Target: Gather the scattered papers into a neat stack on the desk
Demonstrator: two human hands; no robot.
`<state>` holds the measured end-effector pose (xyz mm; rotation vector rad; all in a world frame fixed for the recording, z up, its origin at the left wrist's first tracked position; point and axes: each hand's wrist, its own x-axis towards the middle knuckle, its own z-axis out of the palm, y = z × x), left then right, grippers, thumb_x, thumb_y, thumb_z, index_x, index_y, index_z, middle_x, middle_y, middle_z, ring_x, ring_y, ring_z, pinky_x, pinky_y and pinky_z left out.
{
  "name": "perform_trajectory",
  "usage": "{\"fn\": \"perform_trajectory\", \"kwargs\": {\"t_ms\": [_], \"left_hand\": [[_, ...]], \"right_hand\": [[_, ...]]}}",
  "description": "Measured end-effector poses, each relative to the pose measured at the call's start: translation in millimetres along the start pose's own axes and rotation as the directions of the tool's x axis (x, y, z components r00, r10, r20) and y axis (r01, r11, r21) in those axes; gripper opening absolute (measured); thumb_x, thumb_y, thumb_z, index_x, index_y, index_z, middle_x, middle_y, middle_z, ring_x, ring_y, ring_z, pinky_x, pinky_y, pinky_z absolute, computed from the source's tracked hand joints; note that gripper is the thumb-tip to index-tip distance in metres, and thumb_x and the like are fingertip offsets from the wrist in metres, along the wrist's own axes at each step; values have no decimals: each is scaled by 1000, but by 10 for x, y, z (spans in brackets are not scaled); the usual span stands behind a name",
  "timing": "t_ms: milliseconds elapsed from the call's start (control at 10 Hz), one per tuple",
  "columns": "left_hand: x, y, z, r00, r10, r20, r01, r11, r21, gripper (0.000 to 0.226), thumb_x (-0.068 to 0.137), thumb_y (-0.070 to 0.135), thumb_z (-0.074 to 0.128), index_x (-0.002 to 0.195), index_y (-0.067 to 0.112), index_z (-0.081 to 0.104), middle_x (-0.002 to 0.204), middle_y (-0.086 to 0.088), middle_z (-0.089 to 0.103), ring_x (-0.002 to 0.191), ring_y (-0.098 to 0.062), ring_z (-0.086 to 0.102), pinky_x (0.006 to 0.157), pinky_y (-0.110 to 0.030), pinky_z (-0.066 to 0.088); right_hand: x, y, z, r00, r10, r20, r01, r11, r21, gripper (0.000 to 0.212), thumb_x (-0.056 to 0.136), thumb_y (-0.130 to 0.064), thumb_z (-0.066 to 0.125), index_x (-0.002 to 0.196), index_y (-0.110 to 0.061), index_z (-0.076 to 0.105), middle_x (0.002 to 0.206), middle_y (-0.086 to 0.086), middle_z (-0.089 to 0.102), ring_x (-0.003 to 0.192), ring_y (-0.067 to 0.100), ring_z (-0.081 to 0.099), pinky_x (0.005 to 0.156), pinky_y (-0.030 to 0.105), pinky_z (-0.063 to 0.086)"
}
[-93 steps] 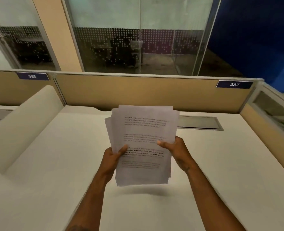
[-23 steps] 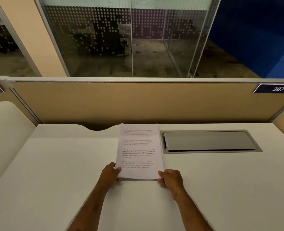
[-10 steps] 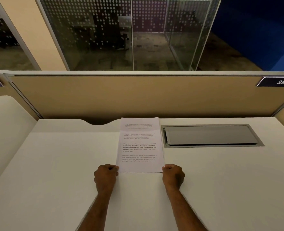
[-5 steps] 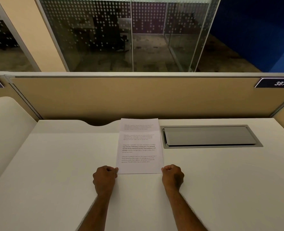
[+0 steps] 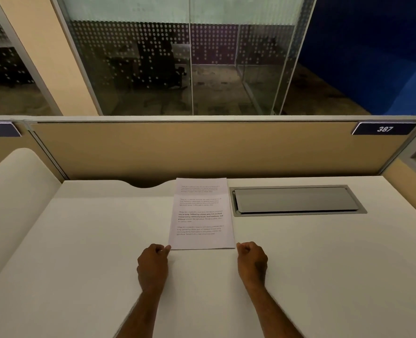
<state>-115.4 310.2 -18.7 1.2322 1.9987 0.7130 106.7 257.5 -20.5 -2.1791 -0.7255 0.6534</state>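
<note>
A squared-up stack of white printed papers (image 5: pixel 201 213) lies flat on the white desk (image 5: pixel 324 264), its far edge near the partition. My left hand (image 5: pixel 153 264) rests as a closed fist on the desk, touching the stack's near left corner. My right hand (image 5: pixel 252 262) is also a closed fist, just off the near right corner, a small gap away. Neither hand holds any paper.
A grey cable-access flap (image 5: pixel 296 200) is set into the desk right of the stack. A tan partition (image 5: pixel 202 150) with a "387" label (image 5: pixel 384 128) closes the back. A curved white divider (image 5: pixel 14 191) stands at the left.
Earlier both hands held the loose papers in the air, then laid them down and squared them. Over the last second the fists and stack have barely moved.
</note>
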Motion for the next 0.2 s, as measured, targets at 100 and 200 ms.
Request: {"fn": "perform_trajectory", "kwargs": {"t_ms": [100, 200], "left_hand": [[-282, 15, -68, 983, 184, 13, -185, 981, 64, 33, 98, 32, 63, 122, 9, 67, 124, -10, 67, 110, -30, 65, 88, -37, 48], [-591, 8, -90, 916, 394, 73, -400, 891, 214, 41, 101, 35, 56, 135, 11, 59, 140, -10, 59, 124, -31, 58, 99, -45, 50]], "right_hand": [[-194, 76, -202, 984, -175, 35, 178, 976, -126, 31, 99, -34, 56, 118, -11, 65, 123, 9, 64, 106, 23, 64, 86, 33, 57], [-388, 157, -432, 951, -275, 144, 307, 900, -308, 51, 100, -47, 46, 142, -18, 50, 149, 4, 46, 136, 21, 47, 107, 35, 46]]}}
